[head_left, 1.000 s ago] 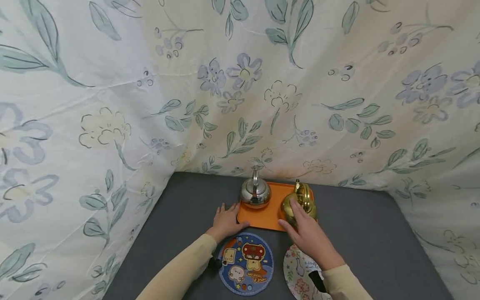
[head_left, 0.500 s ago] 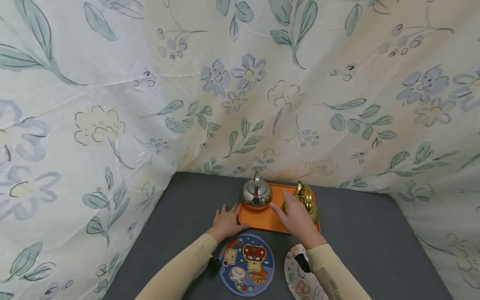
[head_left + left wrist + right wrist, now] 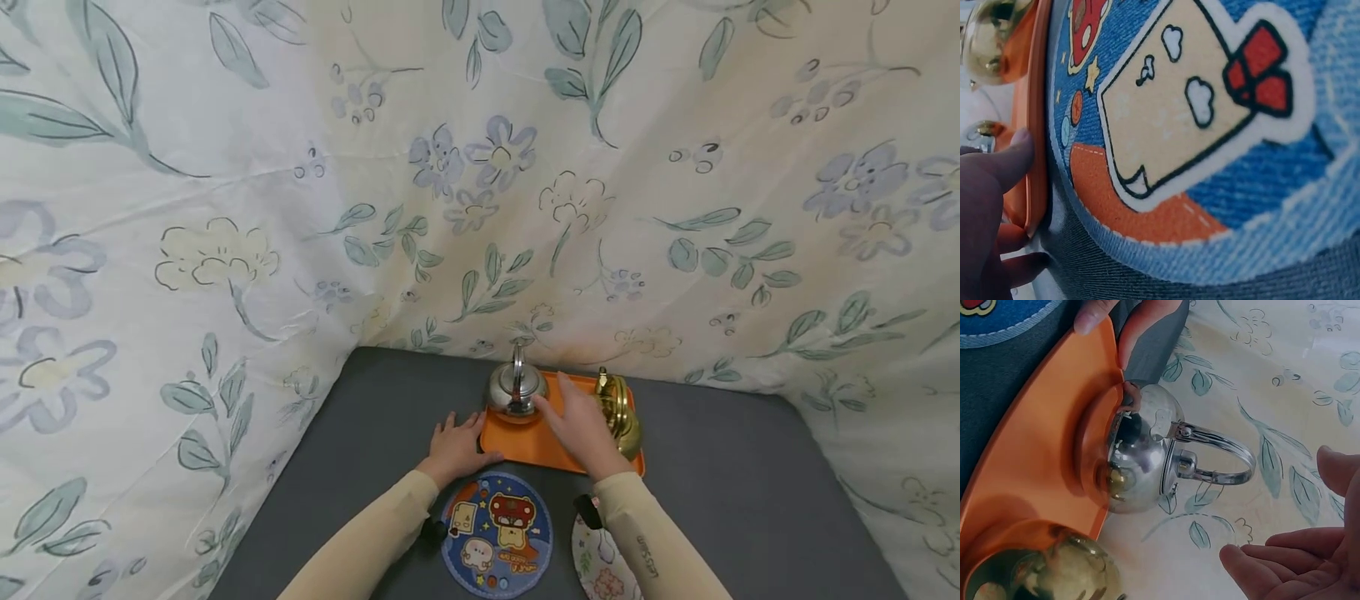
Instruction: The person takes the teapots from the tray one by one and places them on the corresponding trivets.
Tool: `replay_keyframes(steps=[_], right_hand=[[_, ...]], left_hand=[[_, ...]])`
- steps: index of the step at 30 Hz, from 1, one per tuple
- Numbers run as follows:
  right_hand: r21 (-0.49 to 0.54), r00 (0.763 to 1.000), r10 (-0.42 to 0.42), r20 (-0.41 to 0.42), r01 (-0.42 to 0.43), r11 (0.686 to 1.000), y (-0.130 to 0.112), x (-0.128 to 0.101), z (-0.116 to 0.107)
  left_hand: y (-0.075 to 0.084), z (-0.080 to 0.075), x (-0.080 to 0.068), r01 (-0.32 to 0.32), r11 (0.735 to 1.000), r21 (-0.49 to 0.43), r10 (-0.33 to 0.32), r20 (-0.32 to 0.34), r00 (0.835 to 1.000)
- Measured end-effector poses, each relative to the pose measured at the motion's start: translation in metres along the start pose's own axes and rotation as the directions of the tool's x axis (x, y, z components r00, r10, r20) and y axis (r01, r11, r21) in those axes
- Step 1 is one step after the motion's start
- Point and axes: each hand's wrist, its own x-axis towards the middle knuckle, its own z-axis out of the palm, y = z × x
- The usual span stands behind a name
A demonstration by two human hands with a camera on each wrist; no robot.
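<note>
At the tray's front left corner my left hand (image 3: 453, 450) holds the orange tray (image 3: 532, 442), thumb along the front rim and fingers at the side; the left wrist view shows this thumb (image 3: 1017, 153) on the rim. A silver kettle (image 3: 516, 392), handle upright, stands on the tray's left part, and a gold kettle (image 3: 626, 425) on the right part. My right hand (image 3: 581, 421) is over the tray between them, partly covering the gold one. In the right wrist view that hand (image 3: 1310, 556) has its fingers extended, apart from the silver kettle's handle (image 3: 1229, 453).
In front of the tray lies a round blue cartoon mat (image 3: 498, 533). A round floral mat (image 3: 603, 567) is at the right, partly under my right forearm. Floral cloth (image 3: 480, 208) hangs behind and beside the grey table (image 3: 720, 492).
My right hand has left the gold kettle and moved left across the tray toward the silver kettle. My left hand keeps its place at the tray corner.
</note>
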Motion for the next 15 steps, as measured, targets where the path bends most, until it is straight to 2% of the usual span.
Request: replay_keyframes(steps=[15], right_hand=[[-0.011, 0.996, 0.006, -0.087, -0.007, 1.0, -0.006, 0.037, 0.025]], left_hand=[[-0.002, 0.006, 0.001, 0.007, 0.999, 0.034, -0.007, 0.01, 1.0]])
